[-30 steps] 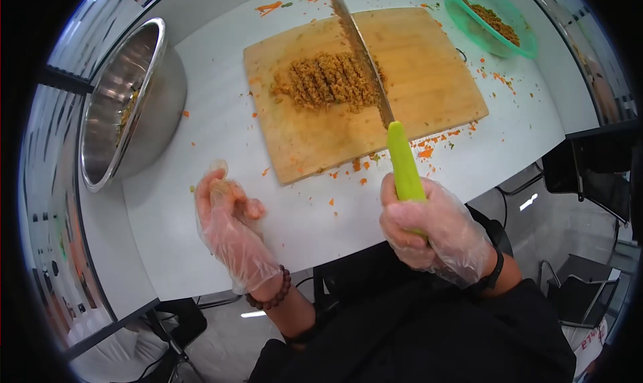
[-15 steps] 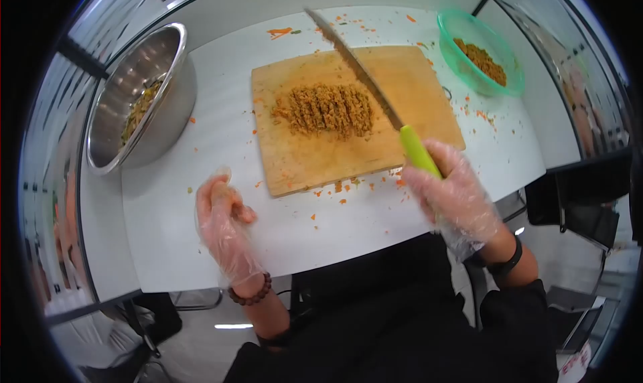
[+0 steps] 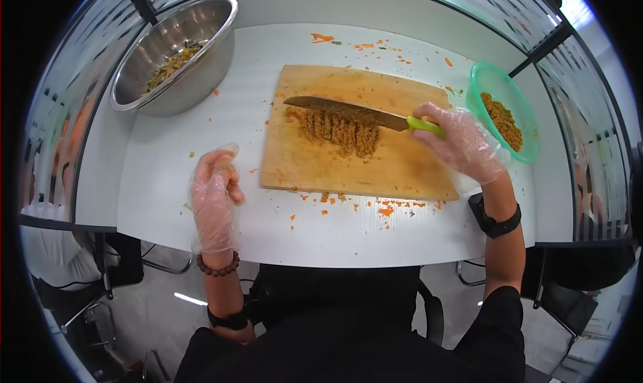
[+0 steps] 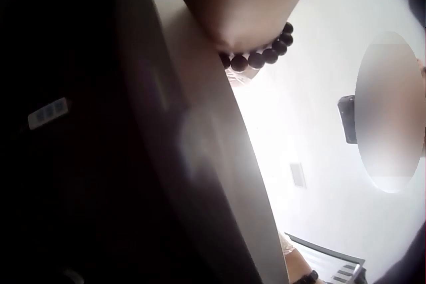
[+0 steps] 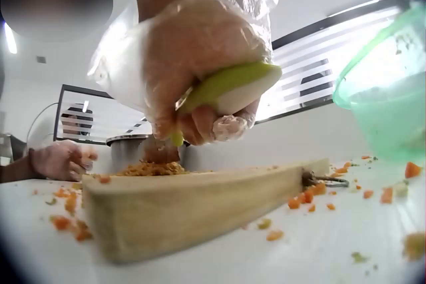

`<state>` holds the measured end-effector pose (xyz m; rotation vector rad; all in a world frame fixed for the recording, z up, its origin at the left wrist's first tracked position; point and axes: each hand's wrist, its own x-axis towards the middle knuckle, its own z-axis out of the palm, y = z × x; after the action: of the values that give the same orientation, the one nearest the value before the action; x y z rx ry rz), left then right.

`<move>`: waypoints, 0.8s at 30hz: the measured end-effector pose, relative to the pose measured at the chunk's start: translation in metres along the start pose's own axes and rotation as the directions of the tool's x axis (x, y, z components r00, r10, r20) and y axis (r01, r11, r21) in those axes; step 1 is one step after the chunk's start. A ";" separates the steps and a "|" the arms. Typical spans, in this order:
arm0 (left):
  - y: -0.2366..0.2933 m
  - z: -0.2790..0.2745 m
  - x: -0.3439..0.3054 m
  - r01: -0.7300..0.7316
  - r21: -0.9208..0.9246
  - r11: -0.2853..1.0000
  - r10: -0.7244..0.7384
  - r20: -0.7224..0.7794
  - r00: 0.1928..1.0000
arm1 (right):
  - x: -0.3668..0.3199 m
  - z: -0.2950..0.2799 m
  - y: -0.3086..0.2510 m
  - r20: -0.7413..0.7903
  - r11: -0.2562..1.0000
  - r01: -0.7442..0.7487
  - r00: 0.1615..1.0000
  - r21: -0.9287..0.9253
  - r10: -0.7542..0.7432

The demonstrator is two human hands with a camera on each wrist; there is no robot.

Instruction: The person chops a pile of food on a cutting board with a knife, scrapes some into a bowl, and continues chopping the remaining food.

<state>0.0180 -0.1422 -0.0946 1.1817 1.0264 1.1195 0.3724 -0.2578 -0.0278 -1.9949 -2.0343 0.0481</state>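
My right hand (image 3: 462,145), in a clear plastic glove, grips the green handle (image 5: 233,85) of a kitchen knife (image 3: 348,111). The blade lies across the far side of a patch of brown minced food (image 3: 341,134), its tip toward the left. Under the mince is a wooden cutting board (image 3: 415,175). My left hand (image 3: 214,192), gloved too, stays over the white table left of the board, fingers loosely curled with nothing in them. The left wrist view shows mostly the forearm and a beaded bracelet (image 4: 256,60), with that hand largely hidden.
A steel bowl (image 3: 224,51) with chopped food stands at the back left. Right of the board is a green plastic basin (image 3: 526,105) containing more brown mince. Orange scraps (image 3: 386,211) litter the white table (image 3: 167,138). A low partition (image 3: 301,9) runs along the back.
My right hand has moved away from me with the knife, and the blade has swung from pointing away to lying crosswise over the mince. The left hand stays near the same spot.
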 end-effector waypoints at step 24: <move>0.001 0.003 0.000 0.044 0.117 0.992 -0.043 -0.010 0.999 | -0.012 0.001 0.002 0.020 0.991 0.043 0.999 0.124 -0.046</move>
<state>0.0205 -0.1423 -0.0930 1.2430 1.1309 1.0423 0.3739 -0.2694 -0.0310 -1.8820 -2.0369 0.1839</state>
